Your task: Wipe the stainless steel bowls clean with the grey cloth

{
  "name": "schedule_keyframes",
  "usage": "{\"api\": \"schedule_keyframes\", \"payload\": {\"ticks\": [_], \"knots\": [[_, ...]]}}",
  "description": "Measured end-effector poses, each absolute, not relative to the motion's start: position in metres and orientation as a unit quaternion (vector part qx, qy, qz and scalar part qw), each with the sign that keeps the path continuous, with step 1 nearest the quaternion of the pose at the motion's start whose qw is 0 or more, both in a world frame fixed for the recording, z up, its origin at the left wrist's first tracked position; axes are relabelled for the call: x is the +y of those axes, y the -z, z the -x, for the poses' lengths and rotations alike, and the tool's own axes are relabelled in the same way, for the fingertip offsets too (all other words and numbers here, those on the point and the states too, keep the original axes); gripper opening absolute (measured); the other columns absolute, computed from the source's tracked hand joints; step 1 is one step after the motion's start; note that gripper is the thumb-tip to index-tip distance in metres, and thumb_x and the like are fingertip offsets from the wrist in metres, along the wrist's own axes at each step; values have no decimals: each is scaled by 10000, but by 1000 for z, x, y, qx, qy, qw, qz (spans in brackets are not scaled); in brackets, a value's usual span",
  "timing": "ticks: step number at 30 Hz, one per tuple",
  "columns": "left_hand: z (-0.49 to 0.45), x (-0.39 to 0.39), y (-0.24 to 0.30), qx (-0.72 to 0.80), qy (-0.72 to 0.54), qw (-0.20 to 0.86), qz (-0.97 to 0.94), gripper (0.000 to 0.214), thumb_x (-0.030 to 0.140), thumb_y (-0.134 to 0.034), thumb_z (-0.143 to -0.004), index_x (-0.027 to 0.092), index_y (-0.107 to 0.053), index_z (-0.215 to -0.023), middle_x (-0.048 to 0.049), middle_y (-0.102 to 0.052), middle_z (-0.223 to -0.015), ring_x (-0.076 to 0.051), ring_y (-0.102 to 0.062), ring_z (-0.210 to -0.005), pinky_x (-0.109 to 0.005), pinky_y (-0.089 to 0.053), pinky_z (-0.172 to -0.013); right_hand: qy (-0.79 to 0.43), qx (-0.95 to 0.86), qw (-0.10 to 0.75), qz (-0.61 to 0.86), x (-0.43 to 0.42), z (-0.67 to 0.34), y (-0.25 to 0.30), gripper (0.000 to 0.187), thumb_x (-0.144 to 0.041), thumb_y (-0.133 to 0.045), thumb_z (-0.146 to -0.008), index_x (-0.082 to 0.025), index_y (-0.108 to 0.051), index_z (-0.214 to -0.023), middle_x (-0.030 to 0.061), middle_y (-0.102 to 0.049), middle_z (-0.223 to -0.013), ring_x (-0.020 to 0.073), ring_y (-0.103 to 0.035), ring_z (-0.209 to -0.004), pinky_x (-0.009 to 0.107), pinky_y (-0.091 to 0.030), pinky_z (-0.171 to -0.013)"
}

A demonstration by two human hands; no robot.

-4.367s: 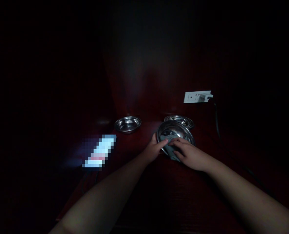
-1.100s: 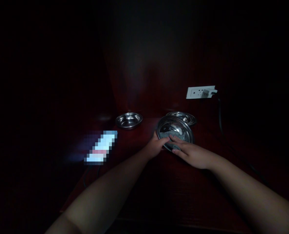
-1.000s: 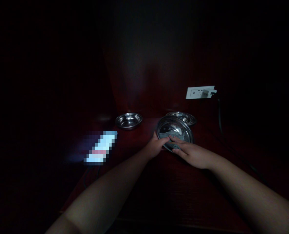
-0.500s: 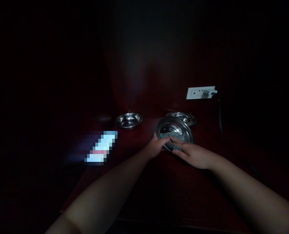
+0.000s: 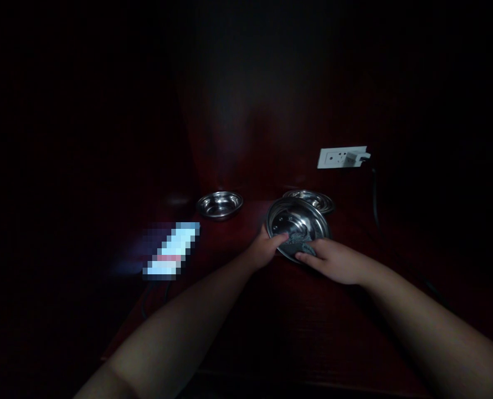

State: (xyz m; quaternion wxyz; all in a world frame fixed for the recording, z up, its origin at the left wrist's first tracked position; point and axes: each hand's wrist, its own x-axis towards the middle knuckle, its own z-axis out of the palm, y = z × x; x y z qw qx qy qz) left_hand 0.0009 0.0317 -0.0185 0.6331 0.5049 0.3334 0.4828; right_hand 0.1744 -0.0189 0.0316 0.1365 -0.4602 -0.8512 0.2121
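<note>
A shiny steel bowl (image 5: pixel 296 219) stands tilted toward me on the dark red table (image 5: pixel 304 332). My left hand (image 5: pixel 265 249) grips its near left rim, thumb inside. My right hand (image 5: pixel 333 261) presses a grey cloth (image 5: pixel 297 244) against the bowl's lower inside, fingers closed over the cloth. Most of the cloth is hidden under my fingers.
A second steel bowl (image 5: pixel 219 204) sits at the back left, a third (image 5: pixel 313 198) behind the tilted one. A lit phone screen (image 5: pixel 171 249) lies at the left. A white wall socket (image 5: pixel 342 157) with a plug and dark cable (image 5: pixel 374 199) is at the back right.
My right hand has pulled the cloth down toward the bowl's near rim, baring more of the shiny inside. My left hand and the bowl stay in place.
</note>
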Motion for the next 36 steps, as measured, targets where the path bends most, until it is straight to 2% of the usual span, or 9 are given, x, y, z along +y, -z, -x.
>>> {"api": "schedule_keyframes", "payload": {"ticks": [7,13,26,36], "knots": [[-2,35,21,348,-490,633,-488,644,246,-668,-718,221,-394,-1300,-109,-564,-1215,-262,-552,-1111,-476,-415,-979,-215,-852,136,458,-19,-171,-28,369,-414,-365,-920,-168,-635,-865,78,-678,-853,201,-610,-760,354,-472,-761],[-3,33,17,349,-486,637,-485,653,248,-655,-721,219,-368,-1306,-114,-565,-1200,-253,-571,-1075,-483,-433,-955,-233,-851,142,449,-20,-171,-26,385,-424,-363,-924,-162,-637,-985,94,-689,-949,214,-625,-836,374,-474,-827],[-2,31,16,340,-478,643,-492,675,253,-648,-730,220,-336,-1328,-131,-551,-1233,-270,-578,-1071,-494,-455,-926,-238,-856,145,436,-19,-171,-28,372,-401,-373,-926,-158,-642,-1007,86,-695,-966,214,-634,-859,371,-478,-850],[-2,31,15,345,-486,630,-497,648,239,-658,-726,232,-389,-1315,-117,-572,-1219,-278,-560,-1108,-494,-419,-975,-240,-853,143,441,-19,-172,-28,363,-401,-378,-926,-158,-636,-1003,89,-696,-953,212,-637,-836,367,-481,-829]]}}
